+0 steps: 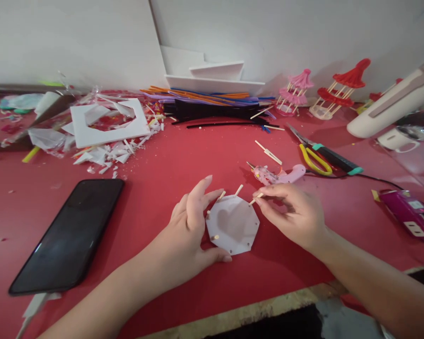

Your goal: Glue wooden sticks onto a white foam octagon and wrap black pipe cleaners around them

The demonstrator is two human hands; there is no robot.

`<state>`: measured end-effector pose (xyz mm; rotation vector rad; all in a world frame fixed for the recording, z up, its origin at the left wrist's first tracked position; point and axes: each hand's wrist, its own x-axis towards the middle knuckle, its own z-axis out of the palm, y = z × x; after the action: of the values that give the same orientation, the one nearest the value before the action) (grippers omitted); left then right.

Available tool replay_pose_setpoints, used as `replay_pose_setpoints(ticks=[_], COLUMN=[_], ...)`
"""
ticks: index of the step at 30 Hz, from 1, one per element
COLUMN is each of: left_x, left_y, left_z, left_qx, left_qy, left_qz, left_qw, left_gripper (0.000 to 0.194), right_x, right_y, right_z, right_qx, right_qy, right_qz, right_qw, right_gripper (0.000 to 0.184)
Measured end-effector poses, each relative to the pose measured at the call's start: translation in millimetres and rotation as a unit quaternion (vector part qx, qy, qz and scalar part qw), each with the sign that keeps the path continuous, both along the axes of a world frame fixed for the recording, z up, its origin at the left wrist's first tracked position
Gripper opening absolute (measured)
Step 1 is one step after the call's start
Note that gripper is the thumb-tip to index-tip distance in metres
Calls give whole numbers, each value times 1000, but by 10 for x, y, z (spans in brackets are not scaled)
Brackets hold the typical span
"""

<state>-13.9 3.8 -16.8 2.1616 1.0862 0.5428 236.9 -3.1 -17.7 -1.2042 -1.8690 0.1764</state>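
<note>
A white octagonal foam piece (235, 226) lies on the red table (183, 160), with several short wooden sticks standing in its rim. My left hand (192, 230) curls round its left edge, thumb under the near side, fingers closed on it. My right hand (293, 214) pinches one small wooden stick (256, 199) at the piece's upper right corner.
A black phone (69, 233) lies at the left. A pink glue gun (277, 175), loose sticks (268, 152) and yellow-handled scissors (316, 153) sit behind the hands. Foam scraps (102, 125), pipe cleaners (212, 106), two small red and pink models (339, 92) and a purple box (408, 214) surround them.
</note>
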Motion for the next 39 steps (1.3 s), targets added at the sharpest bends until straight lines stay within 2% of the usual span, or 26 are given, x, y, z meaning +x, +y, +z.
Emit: replay_pose_setpoints(ticks=[18, 31, 39], left_x=[-4, 3, -4], left_y=[1, 1, 9], left_z=[5, -10, -18], left_qx=[4, 2, -2], left_qy=[5, -4, -9], left_qz=[-4, -2, 5], left_qw=[1000, 1000, 1000], left_gripper=[118, 118, 119], right_x=[-4, -27, -35], right_y=[7, 1, -1], right_z=[5, 18, 24], right_qx=[17, 5, 26], right_qy=[-8, -22, -29], right_qz=[47, 52, 41], right_qw=[999, 998, 998], right_gripper=[22, 18, 17])
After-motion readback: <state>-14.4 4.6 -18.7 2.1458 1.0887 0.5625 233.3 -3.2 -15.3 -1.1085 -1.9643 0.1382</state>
